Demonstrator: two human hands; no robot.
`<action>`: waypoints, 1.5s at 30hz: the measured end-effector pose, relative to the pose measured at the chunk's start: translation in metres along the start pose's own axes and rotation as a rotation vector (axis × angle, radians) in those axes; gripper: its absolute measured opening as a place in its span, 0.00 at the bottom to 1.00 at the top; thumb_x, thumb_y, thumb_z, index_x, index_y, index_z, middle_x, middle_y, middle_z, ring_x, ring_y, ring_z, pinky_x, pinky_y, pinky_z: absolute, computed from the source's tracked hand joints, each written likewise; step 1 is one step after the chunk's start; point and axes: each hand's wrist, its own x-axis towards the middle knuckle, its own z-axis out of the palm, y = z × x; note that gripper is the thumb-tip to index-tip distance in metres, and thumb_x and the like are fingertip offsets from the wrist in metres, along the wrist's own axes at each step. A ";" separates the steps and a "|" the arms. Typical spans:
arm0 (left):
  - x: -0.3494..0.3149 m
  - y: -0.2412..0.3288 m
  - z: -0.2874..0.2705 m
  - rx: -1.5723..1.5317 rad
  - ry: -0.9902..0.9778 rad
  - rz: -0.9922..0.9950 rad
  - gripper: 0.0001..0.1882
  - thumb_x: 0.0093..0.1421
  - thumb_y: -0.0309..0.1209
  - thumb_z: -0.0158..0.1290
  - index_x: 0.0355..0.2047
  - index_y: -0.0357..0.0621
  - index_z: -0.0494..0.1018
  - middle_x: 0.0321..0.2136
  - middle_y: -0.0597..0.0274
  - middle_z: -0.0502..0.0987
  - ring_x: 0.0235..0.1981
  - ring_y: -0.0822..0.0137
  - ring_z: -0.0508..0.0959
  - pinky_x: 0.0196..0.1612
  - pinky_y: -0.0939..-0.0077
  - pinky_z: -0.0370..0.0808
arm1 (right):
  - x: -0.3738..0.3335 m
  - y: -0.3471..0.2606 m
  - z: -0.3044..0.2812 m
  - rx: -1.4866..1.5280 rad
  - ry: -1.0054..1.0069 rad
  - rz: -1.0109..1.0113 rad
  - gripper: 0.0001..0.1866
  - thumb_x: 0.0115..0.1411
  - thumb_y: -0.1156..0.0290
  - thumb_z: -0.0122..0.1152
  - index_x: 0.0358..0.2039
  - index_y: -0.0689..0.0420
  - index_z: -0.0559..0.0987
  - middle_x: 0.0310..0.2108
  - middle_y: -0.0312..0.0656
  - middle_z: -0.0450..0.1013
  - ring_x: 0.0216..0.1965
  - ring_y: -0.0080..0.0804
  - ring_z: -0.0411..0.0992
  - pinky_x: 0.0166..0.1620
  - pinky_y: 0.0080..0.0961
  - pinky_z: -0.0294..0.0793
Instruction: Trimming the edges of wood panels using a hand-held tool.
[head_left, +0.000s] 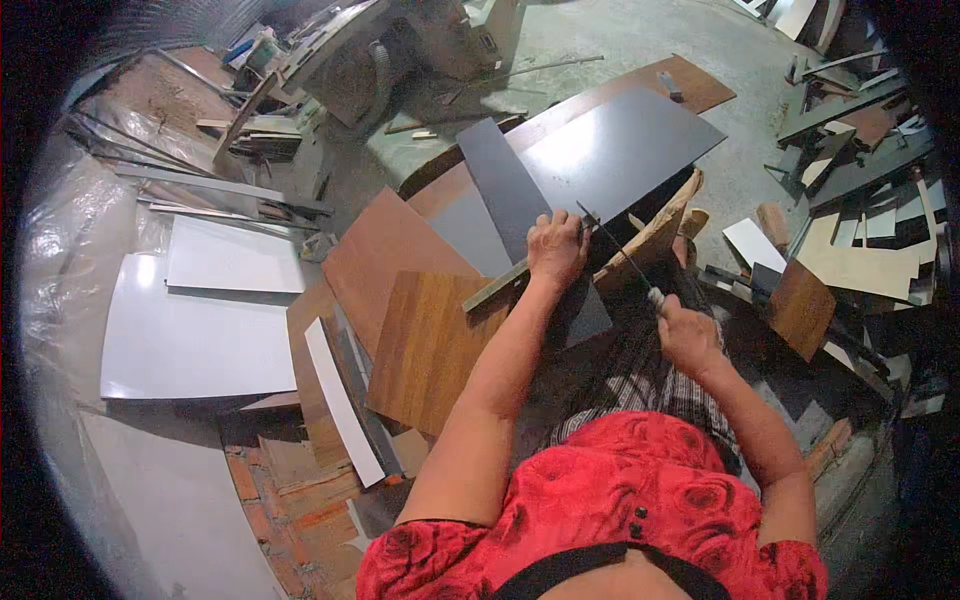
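Note:
My left hand (pixel 557 248) is closed over a narrow strip of board (pixel 490 288), its knuckles up. The strip slants from lower left up toward the hand, and its far end is hidden there. In my right hand (pixel 690 338) is a long thin-bladed tool with a pale handle (pixel 656 296); I cannot tell whether it is a knife or a saw. Its dark blade (pixel 618 247) points up and left, with the tip close to my left fingers. Beyond the hands lie a dark grey panel strip (pixel 495 175) and a wide glossy grey board (pixel 630 140).
A rough piece of wood (pixel 655 232) sticks up beside the blade. Brown boards (pixel 425 340) lean at the left, with white panels (pixel 200 330) further left. Offcuts (pixel 860 255) are heaped at the right. A machine (pixel 400 60) stands at the back.

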 end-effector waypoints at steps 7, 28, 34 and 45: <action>0.002 0.002 0.001 0.008 -0.008 0.008 0.11 0.51 0.38 0.52 0.31 0.46 0.69 0.31 0.59 0.69 0.34 0.56 0.70 0.35 0.62 0.68 | 0.086 -0.026 0.010 0.008 0.079 -0.068 0.11 0.55 0.67 0.47 0.38 0.56 0.69 0.24 0.52 0.73 0.26 0.51 0.73 0.30 0.44 0.72; 0.001 0.004 0.003 -0.039 -0.001 -0.027 0.10 0.51 0.37 0.51 0.30 0.46 0.71 0.30 0.60 0.69 0.34 0.57 0.70 0.35 0.63 0.67 | 0.107 -0.029 0.021 -0.106 0.020 0.045 0.11 0.55 0.68 0.45 0.38 0.54 0.69 0.27 0.54 0.73 0.31 0.51 0.73 0.34 0.47 0.70; -0.002 -0.003 0.001 0.008 0.009 -0.009 0.10 0.50 0.38 0.52 0.29 0.45 0.71 0.30 0.59 0.69 0.34 0.57 0.70 0.35 0.63 0.67 | 0.045 -0.015 0.016 -0.014 0.086 -0.109 0.11 0.55 0.66 0.46 0.38 0.54 0.66 0.22 0.53 0.72 0.26 0.52 0.72 0.32 0.49 0.70; 0.001 0.000 0.004 -0.033 0.001 -0.006 0.10 0.51 0.37 0.51 0.28 0.45 0.71 0.30 0.59 0.70 0.34 0.57 0.70 0.36 0.64 0.67 | 0.060 -0.012 0.012 -0.025 0.044 -0.035 0.10 0.54 0.66 0.47 0.35 0.57 0.66 0.24 0.55 0.72 0.28 0.53 0.72 0.33 0.48 0.70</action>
